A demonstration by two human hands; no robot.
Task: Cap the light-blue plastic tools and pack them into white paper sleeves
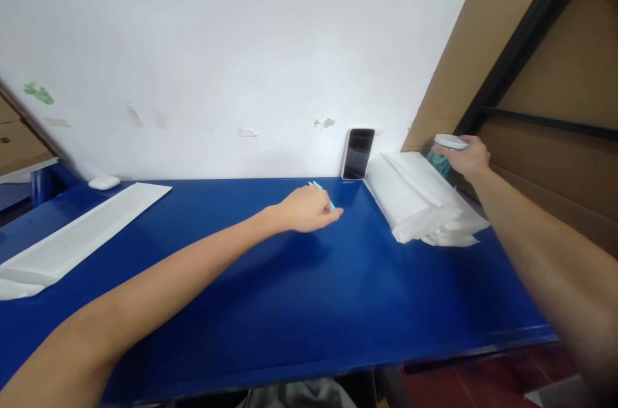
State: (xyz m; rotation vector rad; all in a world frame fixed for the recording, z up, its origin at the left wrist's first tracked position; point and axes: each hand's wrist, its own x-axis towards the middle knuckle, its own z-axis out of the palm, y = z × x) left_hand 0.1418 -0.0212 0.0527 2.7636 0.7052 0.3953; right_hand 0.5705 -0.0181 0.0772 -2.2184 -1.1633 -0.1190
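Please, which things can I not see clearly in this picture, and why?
In the head view:
Light-blue thing: mostly hidden by the left hand.
Jar: partly behind the right hand; contents too blurred to name.
Long white sheet: left end cut off by the edge.
Grey cloth: cut off at the bottom.

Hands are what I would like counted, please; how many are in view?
2. The left hand is over the middle of the blue table, closed around a slim light-blue item; the right hand is at the far right, gripping a white-lidded jar.
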